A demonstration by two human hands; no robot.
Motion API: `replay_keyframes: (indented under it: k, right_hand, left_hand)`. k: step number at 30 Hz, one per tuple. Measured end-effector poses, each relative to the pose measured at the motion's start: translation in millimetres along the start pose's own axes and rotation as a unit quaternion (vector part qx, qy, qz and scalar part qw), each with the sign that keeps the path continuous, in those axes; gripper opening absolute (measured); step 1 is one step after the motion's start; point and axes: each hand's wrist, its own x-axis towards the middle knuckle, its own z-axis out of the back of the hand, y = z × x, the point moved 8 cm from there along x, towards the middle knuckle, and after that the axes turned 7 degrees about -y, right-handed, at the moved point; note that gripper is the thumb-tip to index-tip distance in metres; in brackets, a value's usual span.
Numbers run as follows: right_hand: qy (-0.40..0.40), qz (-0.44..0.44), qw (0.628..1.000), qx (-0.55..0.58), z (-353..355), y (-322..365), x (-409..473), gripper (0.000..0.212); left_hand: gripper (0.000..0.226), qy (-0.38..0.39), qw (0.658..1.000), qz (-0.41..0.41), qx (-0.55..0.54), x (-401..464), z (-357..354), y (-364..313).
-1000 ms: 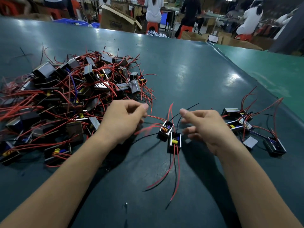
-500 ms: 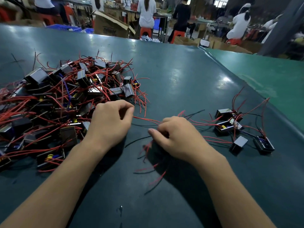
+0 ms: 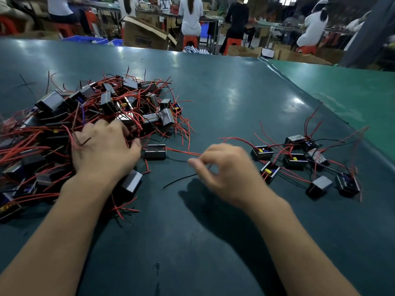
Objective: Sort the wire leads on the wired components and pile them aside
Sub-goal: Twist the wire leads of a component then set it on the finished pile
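A big tangle of black wired components (image 3: 111, 110) with red and black leads covers the left of the green table (image 3: 224, 99). My left hand (image 3: 102, 150) lies on the pile's near edge, knuckles up, fingertips buried among the wires. One black component (image 3: 155, 151) lies just right of its thumb. Its red leads (image 3: 181, 152) run to my right hand (image 3: 226, 171), which is blurred, with fingers curled and pinching them. A loose black lead (image 3: 179, 180) trails left from under that hand. Several sorted components (image 3: 295, 161) lie to the right.
A grey-topped component (image 3: 132, 182) lies by my left wrist. A lighter green table (image 3: 352, 99) adjoins on the right. Past the far edge are cardboard boxes (image 3: 145, 35), blue crates (image 3: 85, 39) and seated people on red stools.
The two components from the middle now lie with the right-hand group. My right hand has swung back left onto the leads of another component. My left hand has moved up into the big pile.
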Motion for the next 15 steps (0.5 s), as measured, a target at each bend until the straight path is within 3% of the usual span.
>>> replay_keyframes:
  k: [2,4,6,12,15]
  right_hand:
    - [0.077,0.029,0.997,-0.001,-23.9,12.7,-5.5,0.039]
    - [0.101,0.037,0.994,0.01,-32.3,15.3,-6.9,0.04]
    - [0.086,0.025,0.995,0.033,-28.8,10.9,-6.4,0.04]
    - [0.043,-0.017,0.996,0.074,-18.8,-0.9,-6.0,0.035]
    - [0.042,-0.021,0.995,0.083,-21.2,-1.5,-6.1,0.035]
  left_hand:
    - [0.042,0.046,0.997,-0.024,0.06,-1.4,-10.0,-0.3]
    - [0.045,0.073,0.997,-0.008,0.034,-3.4,-15.8,-2.8]
    - [0.047,0.084,0.996,0.028,0.004,-4.6,-18.0,-3.6]
    - [0.039,0.091,0.993,-0.009,0.074,-0.6,-22.7,-5.4]
    - [0.046,0.104,0.993,-0.003,0.062,3.4,-26.2,-0.3]
